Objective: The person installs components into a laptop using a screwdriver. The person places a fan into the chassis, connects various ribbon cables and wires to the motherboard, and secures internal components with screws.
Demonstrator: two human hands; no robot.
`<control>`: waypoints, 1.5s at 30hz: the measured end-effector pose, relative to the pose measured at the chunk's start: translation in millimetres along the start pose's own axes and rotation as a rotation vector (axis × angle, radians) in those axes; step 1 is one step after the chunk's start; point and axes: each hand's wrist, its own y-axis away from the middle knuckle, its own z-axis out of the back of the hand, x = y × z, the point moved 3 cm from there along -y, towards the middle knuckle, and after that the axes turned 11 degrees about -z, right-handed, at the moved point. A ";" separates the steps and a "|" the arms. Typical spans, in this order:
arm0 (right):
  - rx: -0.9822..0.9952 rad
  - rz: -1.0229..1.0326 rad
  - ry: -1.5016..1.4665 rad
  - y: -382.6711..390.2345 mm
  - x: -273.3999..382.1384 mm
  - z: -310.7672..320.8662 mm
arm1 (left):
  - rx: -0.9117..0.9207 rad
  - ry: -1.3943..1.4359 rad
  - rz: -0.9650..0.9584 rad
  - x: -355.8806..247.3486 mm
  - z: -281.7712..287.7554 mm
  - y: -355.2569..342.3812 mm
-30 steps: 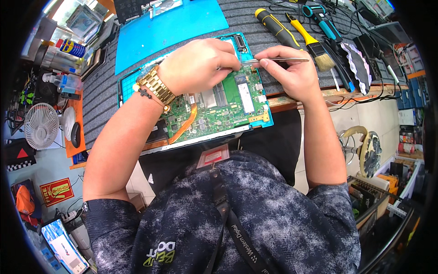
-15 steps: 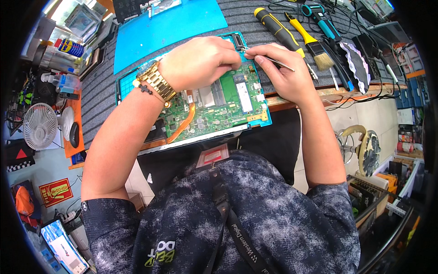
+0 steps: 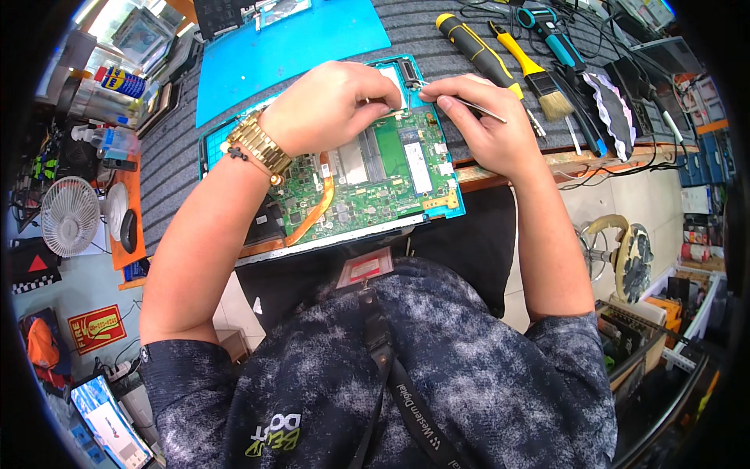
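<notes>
An opened laptop base (image 3: 449, 191) with a light blue rim lies on the bench at its near edge, its green circuit board (image 3: 391, 168) showing. My left hand (image 3: 328, 109), with a gold watch on its wrist, reaches over the board's far side. Its thumb and forefinger are pinched near the board's far edge, and what they hold, if anything, is too small to make out. In my right hand (image 3: 480, 121) are slim metal tweezers (image 3: 488, 113), pointing left to the laptop's far right corner by a black speaker-like part (image 3: 408, 72). The tweezers' tips are partly hidden.
A blue mat (image 3: 293, 55) lies behind the laptop. To the right are a yellow-and-black tool (image 3: 480, 51), a brush (image 3: 535, 74), a blue-and-black tool (image 3: 551, 37) and loose cables. A small white fan (image 3: 70, 215) stands at left.
My left hand has shifted slightly left, uncovering more of the board's far edge and a white part beneath the fingers. The right hand stays nearly in place with the tweezers.
</notes>
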 end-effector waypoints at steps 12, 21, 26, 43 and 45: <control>-0.118 -0.114 -0.122 3.5 0.9 6.4 | 0.015 -0.077 -0.044 -8.0 -3.5 4.1; 0.008 0.030 0.570 -9.0 12.5 14.6 | -0.025 -0.108 -0.045 -12.0 -7.5 10.7; 0.153 -0.011 0.867 -24.1 17.5 39.4 | -0.072 -0.108 -0.053 -12.5 -11.1 10.3; 0.062 -0.321 0.780 -218.1 -88.2 -49.2 | -0.069 -0.089 -0.013 -12.9 -17.7 20.5; 0.054 -0.308 0.725 -221.5 -94.5 -48.9 | -0.118 -0.085 -0.019 -13.5 -18.3 22.2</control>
